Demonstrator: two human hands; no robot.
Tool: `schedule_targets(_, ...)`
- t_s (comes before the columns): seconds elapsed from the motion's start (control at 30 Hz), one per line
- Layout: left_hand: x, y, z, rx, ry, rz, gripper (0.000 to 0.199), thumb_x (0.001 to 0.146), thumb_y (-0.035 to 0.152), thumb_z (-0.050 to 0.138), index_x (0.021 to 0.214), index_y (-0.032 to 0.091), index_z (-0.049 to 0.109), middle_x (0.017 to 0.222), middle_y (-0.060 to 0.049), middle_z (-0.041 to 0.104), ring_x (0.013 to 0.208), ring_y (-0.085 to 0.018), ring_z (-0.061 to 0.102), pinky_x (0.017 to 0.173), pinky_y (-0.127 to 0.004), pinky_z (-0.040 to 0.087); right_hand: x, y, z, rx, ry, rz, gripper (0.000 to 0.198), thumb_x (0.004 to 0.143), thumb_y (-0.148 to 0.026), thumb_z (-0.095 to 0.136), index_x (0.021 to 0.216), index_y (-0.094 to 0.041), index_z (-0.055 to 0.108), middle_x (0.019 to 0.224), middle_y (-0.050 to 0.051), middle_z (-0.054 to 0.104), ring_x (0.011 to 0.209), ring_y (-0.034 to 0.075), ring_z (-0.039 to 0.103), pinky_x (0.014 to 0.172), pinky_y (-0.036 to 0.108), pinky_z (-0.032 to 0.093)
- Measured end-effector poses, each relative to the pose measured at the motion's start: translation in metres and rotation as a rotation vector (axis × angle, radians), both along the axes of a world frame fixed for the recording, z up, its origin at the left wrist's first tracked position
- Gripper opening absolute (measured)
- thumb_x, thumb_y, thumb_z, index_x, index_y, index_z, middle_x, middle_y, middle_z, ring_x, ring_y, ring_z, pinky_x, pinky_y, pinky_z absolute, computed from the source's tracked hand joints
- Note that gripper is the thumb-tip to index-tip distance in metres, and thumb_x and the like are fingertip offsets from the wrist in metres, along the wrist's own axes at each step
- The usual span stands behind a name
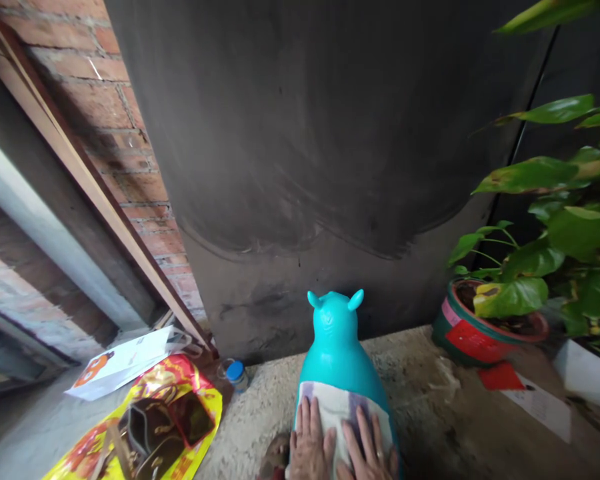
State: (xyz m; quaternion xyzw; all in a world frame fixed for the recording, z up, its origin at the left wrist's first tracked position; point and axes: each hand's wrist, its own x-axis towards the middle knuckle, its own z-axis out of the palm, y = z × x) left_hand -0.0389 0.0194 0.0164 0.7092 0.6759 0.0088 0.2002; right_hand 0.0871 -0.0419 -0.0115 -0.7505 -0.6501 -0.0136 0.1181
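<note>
Both hands are pressing a pale cloth (pixel 336 408) flat against the back of a turquoise toy animal (pixel 336 347), which is standing on the rough concrete floor (pixel 420 400) right in front of the dark grey wall (pixel 300 147). The left hand (pixel 310 445) is lying with its fingers stretched out and spread, palm down on the left part of the cloth, gripping nothing. The right hand (pixel 367 450) is lying the same way on the right part, fingers loose and flat, a ring showing on one of them. Neither hand is curling around the cloth; both are simply resting on it.

Judging by this, the wiping looks to be under way rather than finished: the cloth is covering only the lower back of the toy, while the head, the two small ears and the upper body are sitting bare above it. Whether those parts are already clean cannot be told from here.

Off to the left, a yellow and red bag (pixel 145 427) is lying open on the floor, with a white paper bag (pixel 125 360) just behind it and a small jar with a blue lid (pixel 237 375) near the foot of the wall. To the right, a potted plant (pixel 485 327) is standing well apart from the toy, its leaves spreading toward the edge of the view
</note>
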Motion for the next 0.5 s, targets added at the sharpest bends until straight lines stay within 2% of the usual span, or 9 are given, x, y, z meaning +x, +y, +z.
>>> schedule_targets(0.13, -0.001, 0.041, 0.019, -0.065, -0.155, -0.031, 0.060, 0.093, 0.035, 0.028, 0.148, 0.015, 0.018, 0.159, -0.009, 0.013, 0.147, -0.019, 0.013, 0.115, -0.039, 0.031, 0.001, 0.064, 0.051, -0.093, 0.110, 0.054, 0.050, 0.089, -0.041, 0.040, 0.139, -0.039, 0.041, 0.155, -0.001, 0.020, 0.141, 0.040, 0.021, 0.097, 0.077, 0.032)
schedule_targets(0.23, -0.001, 0.062, 0.025, -0.090, -0.207, -0.019, 0.062, 0.093, 0.034, 0.025, 0.148, 0.009, 0.012, 0.159, -0.011, 0.012, 0.147, -0.019, 0.010, 0.116, -0.038, 0.029, 0.000, 0.089, 0.069, -0.092, 0.124, 0.066, 0.051, 0.092, -0.035, 0.032, 0.142, -0.036, 0.037, 0.156, -0.003, 0.011, 0.144, 0.037, 0.013, 0.102, 0.078, 0.025)
schedule_targets(0.33, 0.000, 0.057, 0.022, -0.070, -0.212, 0.003, 0.061, 0.094, 0.034, 0.020, 0.148, 0.008, 0.009, 0.159, -0.012, 0.009, 0.147, -0.020, 0.008, 0.116, -0.038, 0.029, -0.001, 0.077, 0.053, -0.067, 0.118, 0.043, 0.052, 0.091, -0.036, 0.036, 0.142, -0.034, 0.038, 0.155, -0.001, 0.018, 0.142, 0.037, 0.019, 0.103, 0.073, 0.030)
schedule_targets(0.43, -0.001, 0.032, 0.010, -0.022, -0.187, 0.004, 0.061, 0.093, 0.037, 0.025, 0.148, 0.011, 0.016, 0.159, -0.010, 0.012, 0.147, -0.020, 0.010, 0.117, -0.039, 0.028, -0.005, 0.036, 0.013, -0.001, 0.066, 0.014, 0.051, 0.087, -0.039, 0.045, 0.137, -0.030, 0.048, 0.149, 0.005, 0.034, 0.137, 0.039, 0.031, 0.100, 0.067, 0.038)
schedule_targets(0.5, -0.003, 0.017, 0.003, 0.015, -0.146, -0.017, 0.061, 0.091, 0.038, 0.031, 0.147, 0.015, 0.023, 0.158, -0.007, 0.015, 0.147, -0.020, 0.010, 0.118, -0.040, 0.026, -0.010, 0.006, -0.011, 0.068, 0.007, -0.052, 0.042, 0.089, -0.036, 0.043, 0.128, -0.031, 0.058, 0.141, 0.008, 0.047, 0.132, 0.040, 0.041, 0.096, 0.063, 0.042)
